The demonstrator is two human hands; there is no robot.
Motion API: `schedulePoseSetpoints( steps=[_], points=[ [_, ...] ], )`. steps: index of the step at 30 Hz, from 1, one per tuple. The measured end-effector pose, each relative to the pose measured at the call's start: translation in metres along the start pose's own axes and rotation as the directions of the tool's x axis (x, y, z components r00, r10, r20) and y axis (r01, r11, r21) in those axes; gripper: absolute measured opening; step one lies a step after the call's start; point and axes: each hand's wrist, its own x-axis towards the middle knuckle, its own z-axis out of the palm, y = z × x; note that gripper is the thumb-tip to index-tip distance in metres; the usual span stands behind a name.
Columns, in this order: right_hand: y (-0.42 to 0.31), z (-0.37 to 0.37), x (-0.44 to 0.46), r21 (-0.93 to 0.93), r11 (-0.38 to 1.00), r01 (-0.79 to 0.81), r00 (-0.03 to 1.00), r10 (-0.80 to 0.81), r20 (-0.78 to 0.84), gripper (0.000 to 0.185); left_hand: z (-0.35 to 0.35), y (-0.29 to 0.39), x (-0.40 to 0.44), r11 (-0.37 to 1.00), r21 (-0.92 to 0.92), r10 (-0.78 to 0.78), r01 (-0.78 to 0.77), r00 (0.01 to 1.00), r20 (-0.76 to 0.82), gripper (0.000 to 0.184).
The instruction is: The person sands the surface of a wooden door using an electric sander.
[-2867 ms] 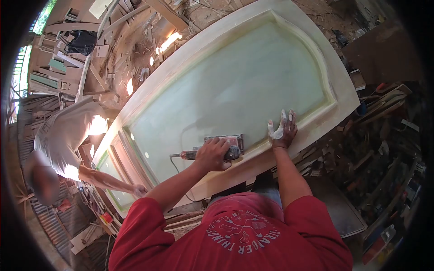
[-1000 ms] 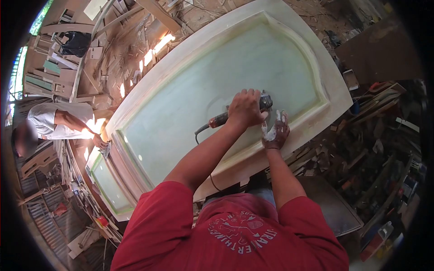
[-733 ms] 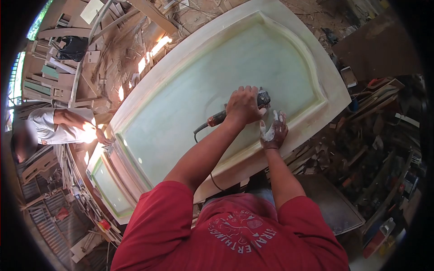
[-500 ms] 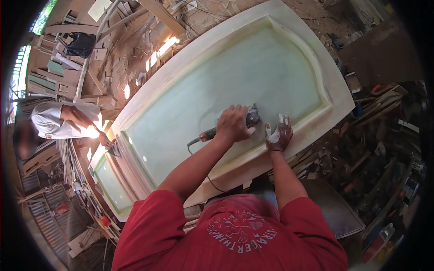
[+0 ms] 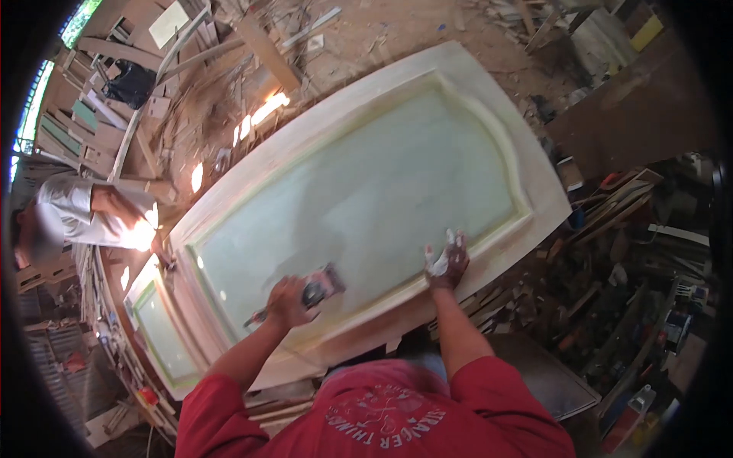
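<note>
My left hand [image 5: 289, 301] is wrapped round a corded power sander [image 5: 324, 284], whose head rests on the recessed pale green face of a large door-like panel [image 5: 397, 172]. The tool is slightly blurred, and its cord trails back under my wrist. On the panel's near side, my right hand [image 5: 449, 263] lies over the raised inner edge with fingers spread. White powder or paste coats its thumb and fingers, and it holds nothing. A smaller framed recess [image 5: 164, 328] sits at the panel's left end.
Another person in a white shirt [image 5: 72, 214] leans over the panel's left end, one hand close to its frame. Wood scraps [image 5: 267, 53] litter the floor beyond. A dark board [image 5: 634, 114] and piled offcuts lie at right; a flat dark sheet [image 5: 534, 374] is by my right side.
My left hand has swept the sander leftward and nearer to me across the panel. My right hand stays at the near edge. The view has shifted slightly.
</note>
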Motion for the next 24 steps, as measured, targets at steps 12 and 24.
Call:
schedulePoseSetpoints(
  steps=[12,24],
  points=[
    [0.002,-0.002,-0.007,0.012,1.000,0.024,0.999,-0.023,-0.024,0.082,-0.016,-0.103,-0.034,0.994,0.107,0.026,-0.026,1.000,0.000,0.057],
    [0.005,0.005,-0.011,-0.045,0.999,-0.001,0.997,0.005,0.083,0.083,-0.036,0.023,0.138,0.992,-0.074,-0.114,0.104,0.983,-0.141,0.052]
  ],
)
